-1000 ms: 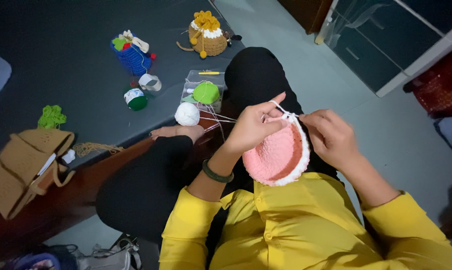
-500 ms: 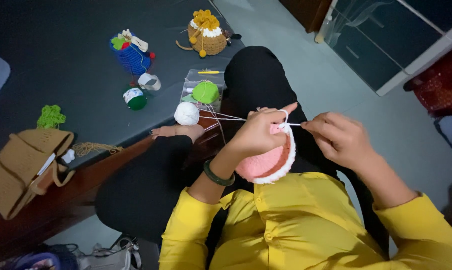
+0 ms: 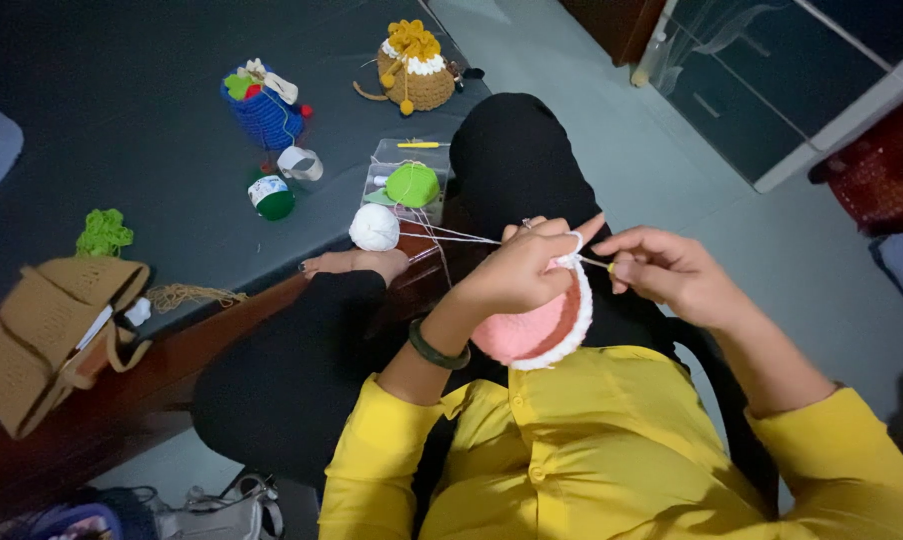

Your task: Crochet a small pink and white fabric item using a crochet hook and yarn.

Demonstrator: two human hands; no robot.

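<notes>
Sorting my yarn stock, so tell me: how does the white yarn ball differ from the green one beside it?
The white yarn ball lies on the dark tabletop; the green yarn ball sits on a clear box. The white ball looks slightly smaller than the green. Both are round, and both lie near the strands that run toward the left hand.

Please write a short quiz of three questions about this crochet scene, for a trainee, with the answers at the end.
1. True or false: the left hand holds the pink crochet piece with a white edge.
2. Which ball lies nearest to the clear plastic box? A) the green yarn ball B) the red yarn ball C) the black yarn ball
3. Fill in: the right hand holds a crochet ____ that points to the piece.

Key
1. True.
2. A; the green ball rests on the box, and the white yarn ball lies just below it.
3. hook.
</notes>
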